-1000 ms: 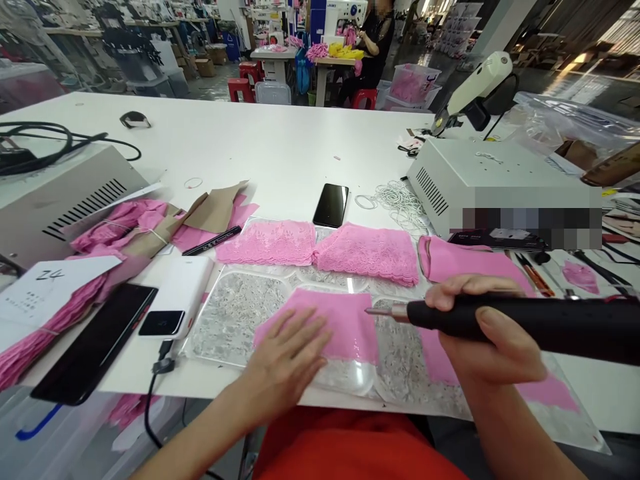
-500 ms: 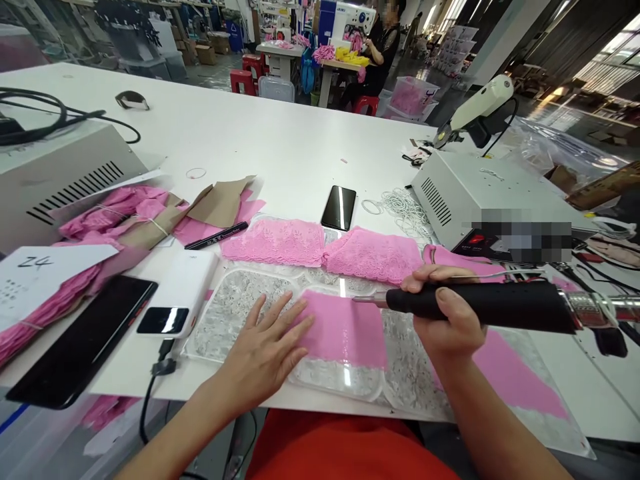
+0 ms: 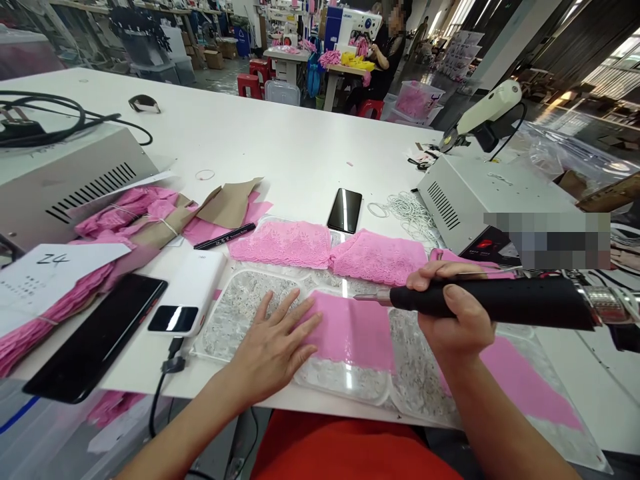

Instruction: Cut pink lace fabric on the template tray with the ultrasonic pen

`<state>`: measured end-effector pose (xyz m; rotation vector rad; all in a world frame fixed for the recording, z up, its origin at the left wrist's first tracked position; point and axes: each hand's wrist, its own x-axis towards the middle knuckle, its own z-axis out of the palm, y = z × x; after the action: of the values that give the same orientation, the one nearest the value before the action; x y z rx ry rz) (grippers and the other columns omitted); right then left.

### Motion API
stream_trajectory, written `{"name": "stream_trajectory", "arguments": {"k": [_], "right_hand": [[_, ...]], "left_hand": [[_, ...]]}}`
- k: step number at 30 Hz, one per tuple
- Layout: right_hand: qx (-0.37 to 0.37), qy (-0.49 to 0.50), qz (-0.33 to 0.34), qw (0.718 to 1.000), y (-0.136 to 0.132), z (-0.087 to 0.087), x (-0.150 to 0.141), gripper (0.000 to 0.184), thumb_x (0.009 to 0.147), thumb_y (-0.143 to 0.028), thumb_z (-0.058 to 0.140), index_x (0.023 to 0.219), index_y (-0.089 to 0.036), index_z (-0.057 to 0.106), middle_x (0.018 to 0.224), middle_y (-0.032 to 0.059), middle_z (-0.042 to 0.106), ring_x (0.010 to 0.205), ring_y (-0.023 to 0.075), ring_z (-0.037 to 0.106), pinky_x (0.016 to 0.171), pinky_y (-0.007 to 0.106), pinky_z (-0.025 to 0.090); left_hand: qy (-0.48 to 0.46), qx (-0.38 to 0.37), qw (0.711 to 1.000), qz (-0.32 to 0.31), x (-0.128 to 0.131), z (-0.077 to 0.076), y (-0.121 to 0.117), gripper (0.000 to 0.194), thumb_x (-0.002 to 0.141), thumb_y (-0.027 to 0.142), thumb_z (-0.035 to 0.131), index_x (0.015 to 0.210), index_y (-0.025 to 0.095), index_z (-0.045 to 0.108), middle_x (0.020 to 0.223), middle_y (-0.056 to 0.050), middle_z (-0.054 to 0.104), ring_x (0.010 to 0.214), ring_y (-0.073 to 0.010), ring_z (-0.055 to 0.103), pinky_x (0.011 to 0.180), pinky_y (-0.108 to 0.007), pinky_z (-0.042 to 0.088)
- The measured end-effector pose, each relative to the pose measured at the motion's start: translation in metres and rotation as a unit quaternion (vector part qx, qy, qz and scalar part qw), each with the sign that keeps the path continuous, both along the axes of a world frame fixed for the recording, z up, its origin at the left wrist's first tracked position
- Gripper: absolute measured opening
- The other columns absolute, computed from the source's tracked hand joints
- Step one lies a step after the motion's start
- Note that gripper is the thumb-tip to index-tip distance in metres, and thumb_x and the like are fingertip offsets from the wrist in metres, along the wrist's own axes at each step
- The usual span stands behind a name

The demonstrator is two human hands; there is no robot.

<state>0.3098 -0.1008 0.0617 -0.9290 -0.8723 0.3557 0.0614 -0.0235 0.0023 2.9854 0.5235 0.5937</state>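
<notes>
My left hand (image 3: pixel 270 347) lies flat with fingers spread on the left edge of a pink lace piece (image 3: pixel 353 331), which rests on a clear scratched plate (image 3: pixel 235 313). My right hand (image 3: pixel 450 313) is wrapped round a black hot-cutting tool (image 3: pixel 495 301); its metal tip (image 3: pixel 367 298) hovers at the upper right corner of that pink piece. Two more pink lace pieces (image 3: pixel 283 243) (image 3: pixel 380 257) lie side by side just beyond the plate. Another pink strip (image 3: pixel 525 387) runs under my right forearm.
A white power bank (image 3: pixel 187 293) and a black phone (image 3: pixel 97 337) sit to the left, another phone (image 3: pixel 345 209) further back. Grey control boxes stand at left (image 3: pixel 65 180) and right (image 3: pixel 480 193). Pink bundles (image 3: pixel 125 213), a black pen (image 3: pixel 225 236), white elastic loops (image 3: pixel 407 207). A person sits at a far table.
My left hand slid left, off the middle of the pink piece to its left edge. The tool and right hand shifted slightly left; the view drifted.
</notes>
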Motion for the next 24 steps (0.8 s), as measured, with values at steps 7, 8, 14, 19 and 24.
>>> {"name": "stream_trajectory", "arguments": {"k": [7, 8, 14, 19, 24], "right_hand": [[0.0, -0.002, 0.043, 0.999, 0.012, -0.002, -0.015, 0.01, 0.074, -0.022, 0.061, 0.083, -0.02, 0.063, 0.077, 0.0013, 0.062, 0.062, 0.0139, 0.058, 0.061, 0.032, 0.05], [-0.002, -0.004, 0.043, 0.999, 0.013, -0.003, -0.015, 0.009, 0.074, -0.023, 0.061, 0.083, -0.02, 0.063, 0.076, 0.0012, 0.062, 0.062, 0.0139, 0.058, 0.061, 0.032, 0.05], [-0.018, -0.012, 0.041, 0.999, 0.013, -0.004, -0.015, 0.009, 0.074, -0.024, 0.062, 0.083, -0.021, 0.062, 0.077, 0.0007, 0.061, 0.062, 0.0142, 0.058, 0.061, 0.033, 0.05], [-0.019, -0.021, 0.045, 0.999, 0.013, -0.005, -0.015, 0.007, 0.075, -0.023, 0.062, 0.081, -0.02, 0.062, 0.077, 0.0011, 0.062, 0.062, 0.0143, 0.058, 0.061, 0.033, 0.05], [-0.033, -0.016, 0.03, 0.999, 0.012, -0.003, -0.014, 0.008, 0.072, -0.024, 0.062, 0.079, -0.021, 0.062, 0.075, 0.0008, 0.06, 0.062, 0.0146, 0.057, 0.061, 0.034, 0.05]], "left_hand": [[0.001, 0.011, 1.0, 0.008, -0.001, -0.001, -0.001, 0.038, 0.101, 0.034, 0.041, 0.136, 0.022, 0.053, 0.146, -0.003, 0.049, 0.142, -0.0291, 0.032, 0.119, -0.054, 0.01], [0.001, 0.014, 1.0, 0.009, -0.001, 0.0, -0.001, 0.038, 0.101, 0.033, 0.041, 0.136, 0.022, 0.053, 0.146, -0.003, 0.049, 0.142, -0.0294, 0.032, 0.119, -0.054, 0.009], [0.001, 0.02, 1.0, 0.013, -0.001, 0.001, -0.003, 0.038, 0.101, 0.033, 0.041, 0.135, 0.021, 0.053, 0.146, -0.003, 0.05, 0.14, -0.0307, 0.034, 0.118, -0.055, 0.009], [0.001, 0.016, 1.0, 0.017, 0.0, 0.0, -0.003, 0.037, 0.101, 0.034, 0.041, 0.134, 0.022, 0.054, 0.143, -0.004, 0.052, 0.14, -0.0309, 0.035, 0.118, -0.056, 0.008], [0.002, 0.009, 1.0, 0.023, -0.003, 0.003, -0.007, 0.038, 0.101, 0.037, 0.042, 0.133, 0.023, 0.054, 0.143, -0.005, 0.053, 0.141, -0.0302, 0.035, 0.118, -0.058, 0.009]]}}
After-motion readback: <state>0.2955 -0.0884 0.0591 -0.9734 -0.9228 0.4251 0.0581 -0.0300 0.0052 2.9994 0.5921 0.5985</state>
